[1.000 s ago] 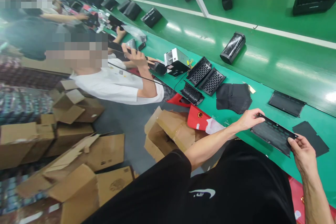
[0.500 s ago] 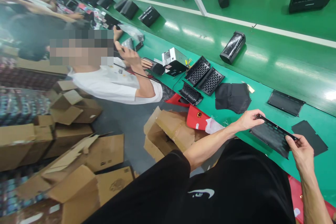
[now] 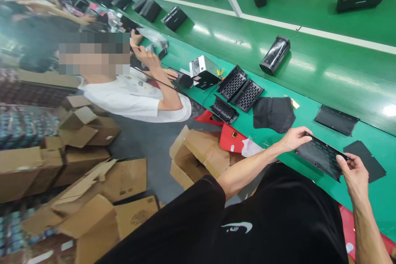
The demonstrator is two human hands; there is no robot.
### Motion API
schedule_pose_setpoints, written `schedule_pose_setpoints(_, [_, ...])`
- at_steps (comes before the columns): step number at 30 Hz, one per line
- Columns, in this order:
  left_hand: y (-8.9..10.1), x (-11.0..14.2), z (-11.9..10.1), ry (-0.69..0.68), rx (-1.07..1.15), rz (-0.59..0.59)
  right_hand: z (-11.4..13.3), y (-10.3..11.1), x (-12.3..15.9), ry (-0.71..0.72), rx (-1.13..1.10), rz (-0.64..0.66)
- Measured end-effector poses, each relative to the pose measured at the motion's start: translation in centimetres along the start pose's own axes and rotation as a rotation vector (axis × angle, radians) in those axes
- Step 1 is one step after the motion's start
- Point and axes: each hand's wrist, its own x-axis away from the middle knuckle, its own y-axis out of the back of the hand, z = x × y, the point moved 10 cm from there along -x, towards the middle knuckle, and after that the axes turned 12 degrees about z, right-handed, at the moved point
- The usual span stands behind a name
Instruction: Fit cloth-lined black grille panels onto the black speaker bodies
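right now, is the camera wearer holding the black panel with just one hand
No, the left hand grips one end of the black panel while the right hand grips the other.

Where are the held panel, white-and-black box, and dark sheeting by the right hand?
Held panel (image 3: 321,157), head view: middle of its visible face.
White-and-black box (image 3: 206,79), head view: black side.
Dark sheeting (image 3: 369,159), head view: its uncovered surface.

Black shirt (image 3: 287,222) | left sleeve (image 3: 194,206) — short, black | logo (image 3: 248,227) — white curve, small white characters (image 3: 234,229)
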Motion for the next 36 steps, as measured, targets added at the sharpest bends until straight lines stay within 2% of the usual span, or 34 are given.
schedule_pose_setpoints(6, [-0.8, -0.1, 0.6, 0.014, 0.005, 0.025, 0.8, 1.0, -0.1, -0.058, 0.360, -0.177])
schedule_pose_setpoints(11, [-1.2, -0.2, 0.6, -0.004, 0.025, 0.047, 0.8, 0.5, -0.5, -0.127, 0.450, -0.183])
schedule_pose_setpoints(13, [-1.0, -0.2, 0.6, -0.006, 0.030, 0.042, 0.7, 0.6, -0.4, -0.109, 0.398, -0.169])
schedule_pose_setpoints(15, [-0.6, -0.2, 0.7, 0.004, 0.029, 0.023, 0.2, 0.9, -0.4, -0.078, 0.221, -0.124])
schedule_pose_setpoints(17, [0.1, -0.2, 0.7, 0.004, 0.012, -0.006, -1.0, 0.8, -0.5, -0.090, -0.049, 0.002])
schedule_pose_setpoints(19, [0.7, -0.3, 0.7, -0.004, -0.005, -0.025, -2.5, 0.1, -0.3, -0.166, -0.277, 0.176])
schedule_pose_setpoints(22, [1.0, -0.7, 1.4, 0.005, 0.003, -0.010, -3.9, -0.6, 0.3, -0.265, -0.390, 0.351])
schedule_pose_setpoints(24, [1.0, -1.2, 1.9, 0.014, 0.010, 0.005, -4.3, -0.7, 0.5, -0.281, -0.396, 0.376])
schedule_pose_setpoints(36, [1.4, -2.8, 3.6, -0.026, 0.001, 0.018, -5.2, -1.5, -0.3, -0.276, -0.417, 0.333])
